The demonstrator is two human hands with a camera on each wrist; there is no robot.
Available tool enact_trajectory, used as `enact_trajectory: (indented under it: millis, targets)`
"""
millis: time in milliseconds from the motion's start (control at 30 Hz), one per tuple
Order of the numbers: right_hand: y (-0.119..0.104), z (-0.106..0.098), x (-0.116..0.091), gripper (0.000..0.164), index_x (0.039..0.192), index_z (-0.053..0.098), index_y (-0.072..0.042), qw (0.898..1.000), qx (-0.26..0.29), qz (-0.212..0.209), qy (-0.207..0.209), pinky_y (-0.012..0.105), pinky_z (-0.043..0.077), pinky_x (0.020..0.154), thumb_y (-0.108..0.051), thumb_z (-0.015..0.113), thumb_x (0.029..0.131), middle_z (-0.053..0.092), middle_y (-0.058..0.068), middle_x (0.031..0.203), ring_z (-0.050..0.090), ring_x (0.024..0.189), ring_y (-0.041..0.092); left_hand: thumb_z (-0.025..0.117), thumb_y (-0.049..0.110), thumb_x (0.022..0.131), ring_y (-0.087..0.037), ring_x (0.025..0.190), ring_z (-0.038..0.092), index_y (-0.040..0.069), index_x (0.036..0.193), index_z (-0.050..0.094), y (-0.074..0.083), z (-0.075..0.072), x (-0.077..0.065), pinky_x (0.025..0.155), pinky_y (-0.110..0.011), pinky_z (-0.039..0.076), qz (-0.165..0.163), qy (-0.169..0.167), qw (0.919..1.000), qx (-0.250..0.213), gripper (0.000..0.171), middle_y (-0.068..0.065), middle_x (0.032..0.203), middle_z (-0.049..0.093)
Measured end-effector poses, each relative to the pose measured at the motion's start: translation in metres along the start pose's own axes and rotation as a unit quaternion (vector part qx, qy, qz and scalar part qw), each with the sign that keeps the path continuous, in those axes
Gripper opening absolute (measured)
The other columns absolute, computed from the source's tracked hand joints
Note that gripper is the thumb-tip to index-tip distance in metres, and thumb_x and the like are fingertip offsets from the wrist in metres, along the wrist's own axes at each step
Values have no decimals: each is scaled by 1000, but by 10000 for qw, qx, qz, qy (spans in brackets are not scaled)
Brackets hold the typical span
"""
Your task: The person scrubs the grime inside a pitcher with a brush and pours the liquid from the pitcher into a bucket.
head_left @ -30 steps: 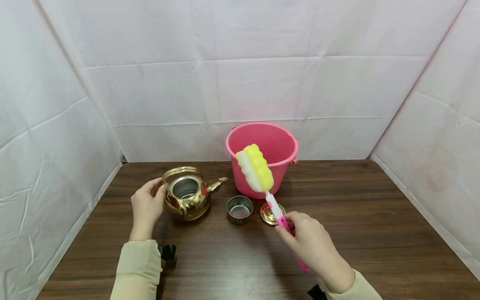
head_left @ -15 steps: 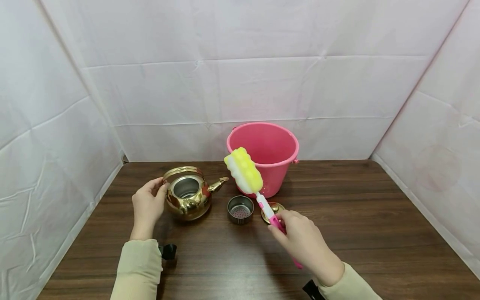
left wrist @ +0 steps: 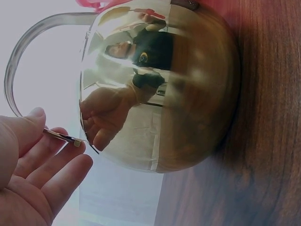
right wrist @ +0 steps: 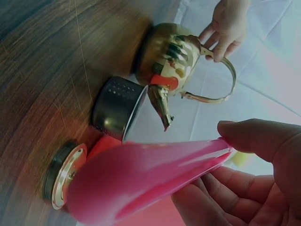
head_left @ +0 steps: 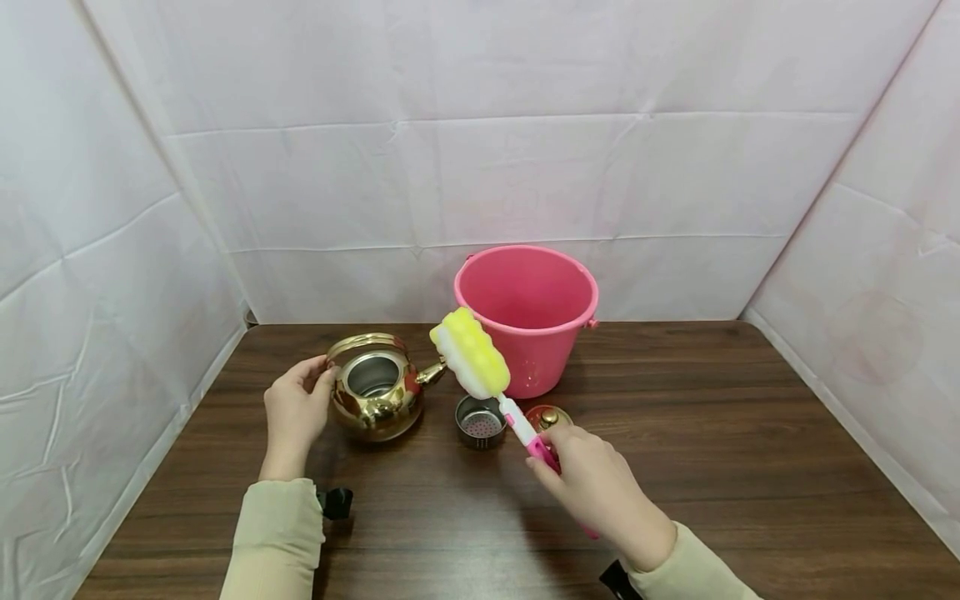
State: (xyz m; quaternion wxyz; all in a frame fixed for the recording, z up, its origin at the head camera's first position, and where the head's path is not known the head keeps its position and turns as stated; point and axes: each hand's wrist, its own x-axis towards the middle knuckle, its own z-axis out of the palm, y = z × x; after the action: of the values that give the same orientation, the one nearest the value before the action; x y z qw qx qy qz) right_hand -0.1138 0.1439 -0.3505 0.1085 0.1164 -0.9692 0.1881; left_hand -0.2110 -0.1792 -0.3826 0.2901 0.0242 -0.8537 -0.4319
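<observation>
A shiny gold teapot [head_left: 378, 408] without its lid stands on the table at left, spout to the right. My left hand [head_left: 297, 412] pinches the lower end of its raised handle [left wrist: 14, 61] between thumb and fingers. My right hand [head_left: 603, 487] grips the pink handle [right wrist: 150, 179] of a sponge bottle brush, thumb on one side and fingers on the other. The yellow and white sponge head [head_left: 472, 354] points up and left, overlapping the spout tip and the bucket in the head view. Below it sits a perforated metal strainer [head_left: 480, 427]. The gold lid [head_left: 546, 417] is partly behind my right hand.
A pink bucket [head_left: 551, 358] stands at the back of the brown wooden table [head_left: 712, 433]. White cloth [head_left: 510, 167] hangs behind the table and along both sides.
My right hand has carried the bottle brush left and slightly down, from in front of the bucket toward the teapot's spout. The left hand and teapot stay in place.
</observation>
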Motion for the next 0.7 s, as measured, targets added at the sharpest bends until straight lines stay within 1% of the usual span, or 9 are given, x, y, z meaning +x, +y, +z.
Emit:
enact_trajectory:
  millis: [200,300,500,700]
  targets:
    - [-2,4,0,22,71,54,-20,9999,-55,-110,-80,25,29,44,-23,74,80,39,-7,59,36,52,8,63,9,90,-34,90,68,-4,109,67,0,0,0,78,-47,52,10,1,10000,28,23,-21,101,71]
    - [-3,5,1,22,72,55,-19,9997,-98,-179,-96,25,29,45,-23,75,79,39,-6,59,37,52,9,63,8,90,-34,91,68,-5,109,67,0,0,0,78,-47,52,8,-13,10000,7,23,-21,101,70]
    - [-6,9,2,19,74,57,-19,9995,-118,-261,-153,24,26,42,-24,75,79,38,-7,57,35,49,8,63,10,90,-34,92,68,-4,110,67,0,0,1,80,-47,52,-53,-79,10000,-7,24,-21,102,70]
    - [-8,15,3,16,76,60,-18,9987,-255,-433,-107,24,30,43,-25,74,80,41,-8,62,38,51,8,64,9,90,-35,92,68,-4,109,67,-1,1,0,81,-48,51,-27,-82,10000,-43,24,-21,102,70]
